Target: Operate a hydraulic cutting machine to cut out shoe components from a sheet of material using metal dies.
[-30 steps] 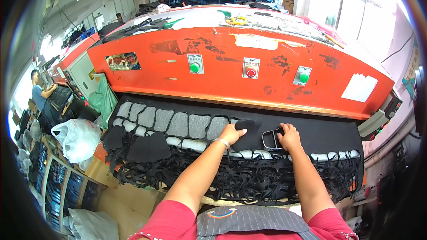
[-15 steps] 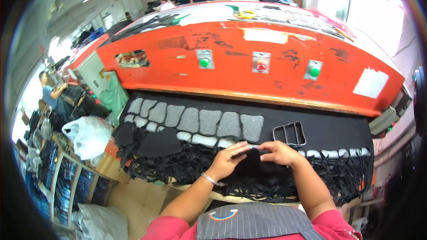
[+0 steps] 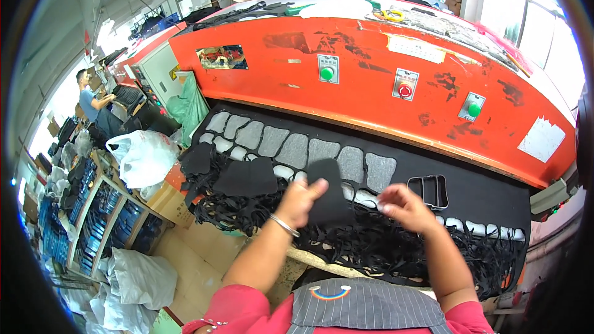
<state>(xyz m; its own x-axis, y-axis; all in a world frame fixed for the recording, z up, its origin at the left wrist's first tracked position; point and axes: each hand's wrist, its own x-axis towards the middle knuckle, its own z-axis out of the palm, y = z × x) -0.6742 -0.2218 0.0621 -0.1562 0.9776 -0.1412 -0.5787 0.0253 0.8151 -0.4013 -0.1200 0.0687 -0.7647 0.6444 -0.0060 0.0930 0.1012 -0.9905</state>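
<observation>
Red short sleeves [image 3: 238, 309], grey striped apron [image 3: 365, 306] with small rainbow patch, thin silver bracelet [image 3: 284, 225] on left wrist.

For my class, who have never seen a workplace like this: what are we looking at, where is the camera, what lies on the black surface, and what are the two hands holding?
The picture comes from a wide fisheye camera worn on the worker's head, looking down, so straight edges bend. The forearms rising from the bottom edge are the worker's own. Ahead stands a big orange-red machine with green and red round push buttons on its front. Below it lies a flat black sheet of material with rows of grey cut-out holes where pieces have been punched out. A metal cutting frame rests on the sheet. The left hand and the right hand together hold one black cut piece lifted from the sheet. Black netlike leftover material hangs over the table's front edge. A separate person sits working far left.
</observation>
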